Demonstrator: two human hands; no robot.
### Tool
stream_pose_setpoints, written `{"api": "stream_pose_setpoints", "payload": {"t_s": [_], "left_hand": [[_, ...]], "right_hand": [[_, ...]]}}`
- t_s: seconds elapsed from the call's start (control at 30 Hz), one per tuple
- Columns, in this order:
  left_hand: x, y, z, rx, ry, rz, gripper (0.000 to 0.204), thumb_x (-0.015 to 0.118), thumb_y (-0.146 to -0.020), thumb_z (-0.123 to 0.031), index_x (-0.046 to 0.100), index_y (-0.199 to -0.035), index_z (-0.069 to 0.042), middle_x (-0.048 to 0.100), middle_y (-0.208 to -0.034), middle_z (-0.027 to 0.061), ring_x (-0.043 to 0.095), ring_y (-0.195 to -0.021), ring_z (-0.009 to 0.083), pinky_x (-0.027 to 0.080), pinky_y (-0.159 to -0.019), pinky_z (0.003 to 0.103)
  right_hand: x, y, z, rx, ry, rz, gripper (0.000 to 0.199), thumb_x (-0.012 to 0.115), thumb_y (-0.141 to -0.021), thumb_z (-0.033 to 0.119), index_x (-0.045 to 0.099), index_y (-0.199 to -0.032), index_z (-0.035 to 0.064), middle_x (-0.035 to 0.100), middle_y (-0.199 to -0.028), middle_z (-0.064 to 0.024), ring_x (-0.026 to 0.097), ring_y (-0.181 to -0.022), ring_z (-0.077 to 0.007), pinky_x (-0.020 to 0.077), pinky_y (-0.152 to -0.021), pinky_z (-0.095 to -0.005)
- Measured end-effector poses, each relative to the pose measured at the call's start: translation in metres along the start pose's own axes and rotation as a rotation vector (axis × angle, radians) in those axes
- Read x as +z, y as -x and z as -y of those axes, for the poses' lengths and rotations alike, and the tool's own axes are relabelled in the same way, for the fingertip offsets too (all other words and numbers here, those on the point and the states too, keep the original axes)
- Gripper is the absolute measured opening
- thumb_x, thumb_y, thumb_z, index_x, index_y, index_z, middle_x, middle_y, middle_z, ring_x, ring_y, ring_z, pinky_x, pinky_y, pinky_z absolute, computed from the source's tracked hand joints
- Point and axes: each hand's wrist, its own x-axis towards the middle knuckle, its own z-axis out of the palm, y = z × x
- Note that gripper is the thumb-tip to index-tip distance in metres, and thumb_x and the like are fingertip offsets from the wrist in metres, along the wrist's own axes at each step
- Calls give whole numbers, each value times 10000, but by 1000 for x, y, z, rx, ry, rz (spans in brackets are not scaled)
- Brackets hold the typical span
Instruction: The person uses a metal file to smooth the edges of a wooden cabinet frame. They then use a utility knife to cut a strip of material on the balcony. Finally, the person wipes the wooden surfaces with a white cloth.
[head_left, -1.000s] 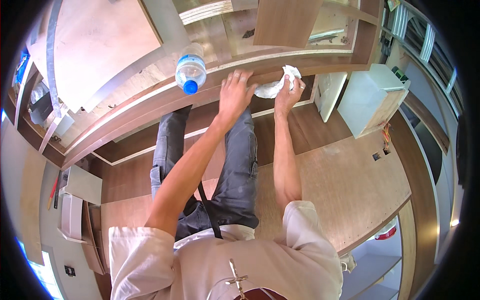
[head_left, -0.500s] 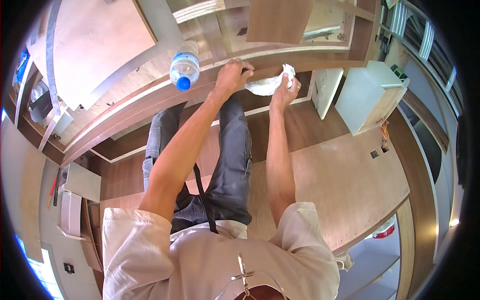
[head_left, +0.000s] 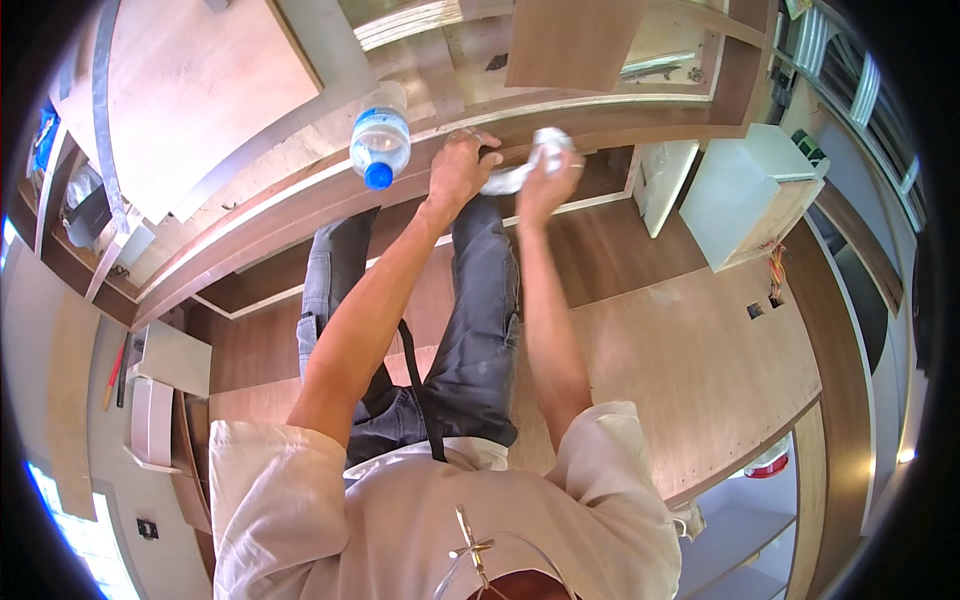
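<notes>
My right hand (head_left: 550, 182) is closed on a crumpled white cloth (head_left: 508, 181), close to the front face of a curved wooden rail (head_left: 620, 124). One bunch of the cloth rises above the fingers, and another part hangs toward my left hand (head_left: 462, 168). That hand rests at the rail with its fingers bent. Something dark shows between its thumb and fingers, too small to make out. Left of it, a clear plastic bottle (head_left: 381, 140) with a blue cap leans over the rail, cap toward me.
A loose brown panel (head_left: 570, 45) lies beyond the rail. To the right stand a pale box-shaped cabinet piece (head_left: 745, 195) and a white board (head_left: 664, 185). Coloured wires (head_left: 776, 262) come out of a cutout in the plywood surface (head_left: 680, 370). A large pale sheet (head_left: 200, 100) covers the left.
My right hand has moved left with the cloth, closer to my left hand, and is slightly blurred. The left hand stays at the rail. The whole view has shifted a little.
</notes>
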Motion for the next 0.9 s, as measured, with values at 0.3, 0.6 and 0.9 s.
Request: {"api": "stream_pose_setpoints", "payload": {"t_s": [0.3, 0.6, 0.9], "left_hand": [[-1, -2, 2, -18, 7, -13, 266, 786, -836, -220, 760, -1074, -105, 700, -1110, 183, 651, -1081, 370, 510, -950, 435], [3, 0, 4, -20, 19, -56, 244, 791, -826, -229, 763, -1039, -112, 708, -1090, 175, 656, -1073, 374, 520, -938, 447], [-3, -1, -4, -85, 33, -18, 243, 789, -831, -238, 766, -1037, -111, 694, -1122, 198, 654, -1084, 376, 520, -951, 437]], "right_hand": [[10, 15, 11, 110, -52, 21, 189, 720, -890, 99, 657, -1046, 12, 637, -1014, -183, 601, -998, -376, 465, -885, -477], [1, 10, 6, 111, -22, 57, 192, 706, -897, 87, 660, -1049, -20, 647, -1022, -184, 614, -1021, -366, 477, -904, -464], [12, 23, -1, 69, -45, 115, 195, 722, -885, 94, 663, -1030, -23, 644, -1026, -203, 611, -985, -393, 477, -884, -467]]}}
